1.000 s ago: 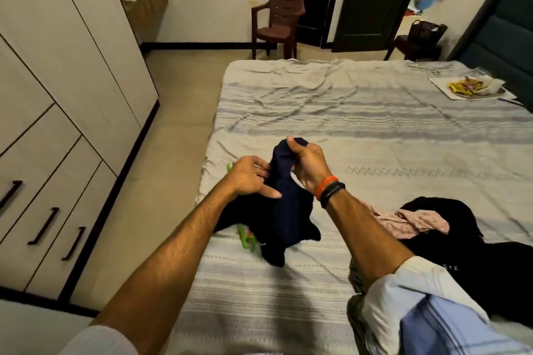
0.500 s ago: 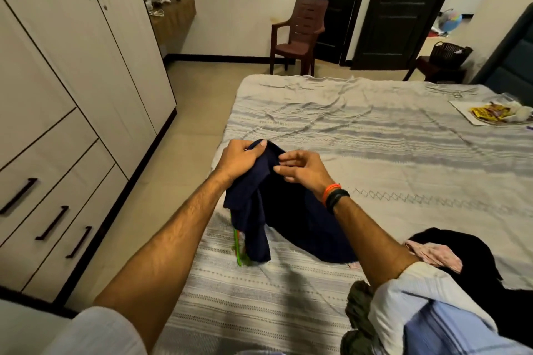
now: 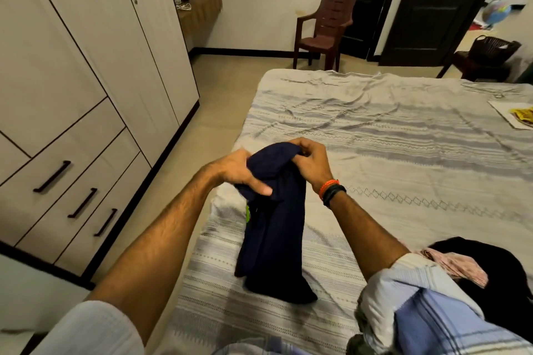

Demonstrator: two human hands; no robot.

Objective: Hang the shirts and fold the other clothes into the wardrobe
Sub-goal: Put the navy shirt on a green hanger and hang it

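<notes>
Gripping a navy garment (image 3: 274, 228) with both hands above the left edge of the bed (image 3: 403, 153): left hand (image 3: 239, 173) curling round the upper left of the bunched cloth, thumb pressing flat on its front; right hand (image 3: 310, 161) clutching the top fold, fingers curled tight into the fabric. Hanging down from the two grips in a long dark drape, lower end resting on the striped bedsheet near the bed's left edge. Showing a sliver of a green hanger (image 3: 247, 213) just behind the garment's left side, mostly hidden by the cloth. Wearing an orange band and a black band (image 3: 331, 192) on the right wrist, pale rolled sleeves on both arms. Lying at the near right corner of the bed, a dark pile of clothes (image 3: 496, 277) with a pink patterned piece (image 3: 458, 265) on top of it, touching the right sleeve's edge. Sitting at the far right edge of the bed, a white tray with yellow packets (image 3: 519, 117), partly cut off by the frame. Standing along the left, the pale wardrobe (image 3: 86, 66) with doors shut and three drawers below with dark handles. Standing beyond the far end of the bed, a brown plastic chair (image 3: 326, 29) in front of dark doors (image 3: 432, 6); a dark basket (image 3: 490, 49) resting on a low stool at far right.
</notes>
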